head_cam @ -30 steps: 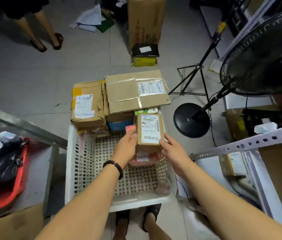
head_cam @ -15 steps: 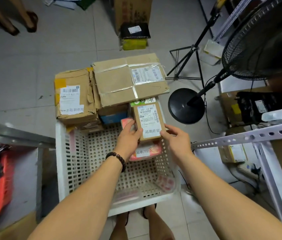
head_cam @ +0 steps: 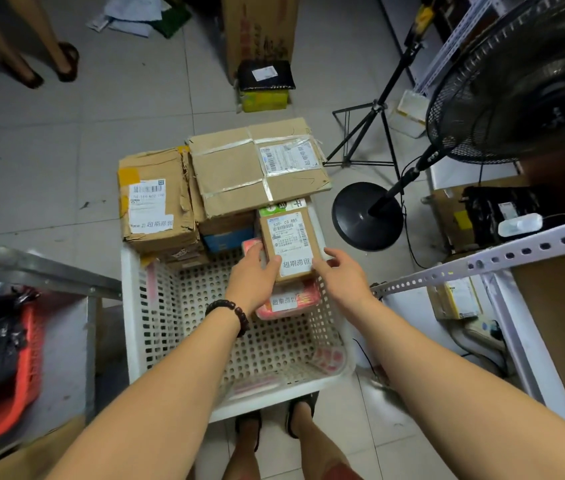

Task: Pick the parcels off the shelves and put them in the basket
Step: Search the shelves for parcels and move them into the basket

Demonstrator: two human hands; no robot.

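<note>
A white perforated basket stands on the floor in front of my feet. At its far right, a small brown parcel with a white label rests on a pink parcel. My left hand grips the small parcel's left edge, and my right hand touches its lower right corner with the fingers loosely spread. Across the basket's far end lie a large taped carton, a worn carton and a blue box.
A black standing fan and its round base are close on the right, behind them a tripod. A white shelf rail with a parcel below is right, a metal shelf with a red bin left. Another person's legs are far left.
Both hands have carried the small brown parcel forward and down onto the pink parcel at the basket's far right. The camera view has shifted slightly.
</note>
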